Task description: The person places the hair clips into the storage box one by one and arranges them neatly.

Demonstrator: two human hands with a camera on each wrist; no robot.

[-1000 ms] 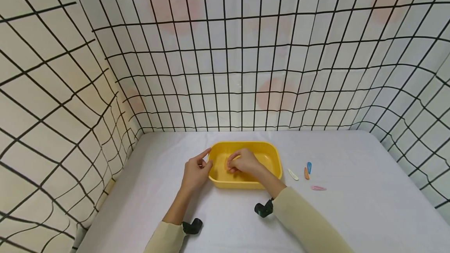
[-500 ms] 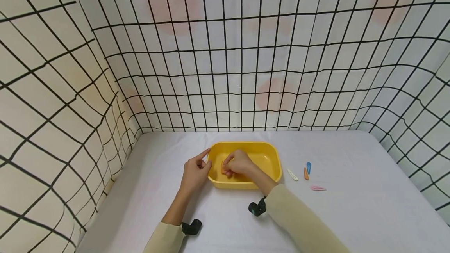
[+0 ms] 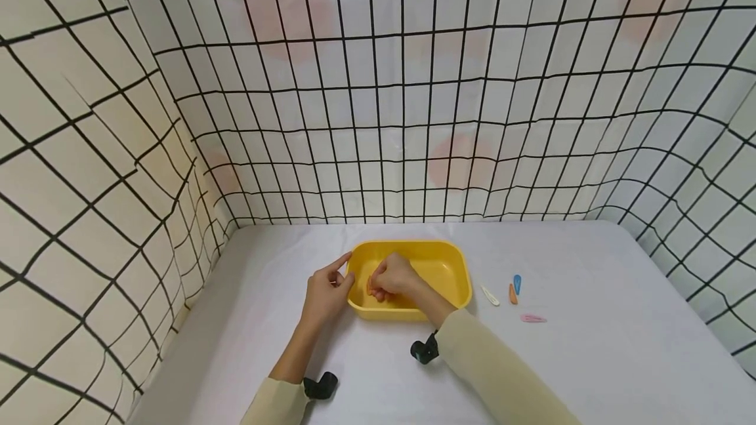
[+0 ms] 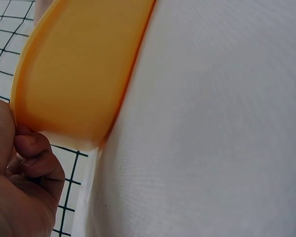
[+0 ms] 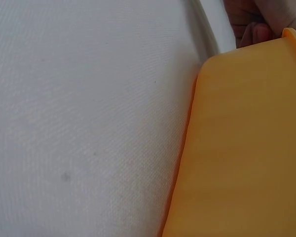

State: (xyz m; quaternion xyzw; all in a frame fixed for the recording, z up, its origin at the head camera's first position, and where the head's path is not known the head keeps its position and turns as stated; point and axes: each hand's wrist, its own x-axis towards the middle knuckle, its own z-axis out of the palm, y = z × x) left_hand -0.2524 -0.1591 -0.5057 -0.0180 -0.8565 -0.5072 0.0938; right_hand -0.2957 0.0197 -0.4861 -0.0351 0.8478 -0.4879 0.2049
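Note:
In the head view, a yellow plastic tray point(image 3: 443, 274) rests on the white-covered table. My left hand point(image 3: 327, 290) holds its left end at the rim; the left wrist view shows the thumb and curled fingers gripping the tray wall point(image 4: 79, 74). Inside the tray, toward its left side, is my right hand point(image 3: 394, 274) with fingers curled down. A small orange thing point(image 3: 370, 286) shows at those fingertips, its kind unclear. The right wrist view has only the tray's outer wall point(image 5: 237, 148) and part of the left hand; the right hand is hidden there.
To the right of the tray lie a white hair clip point(image 3: 489, 295), an orange hair clip point(image 3: 512, 294), a blue hair clip point(image 3: 517, 284) and a pink hair clip point(image 3: 533, 318). A black grid on white cloth point(image 3: 401, 143) stands behind the table and at both sides.
My right hand has slid left inside the tray, the orange thing moving along at its fingertips. The left hand keeps its hold on the tray's left end.

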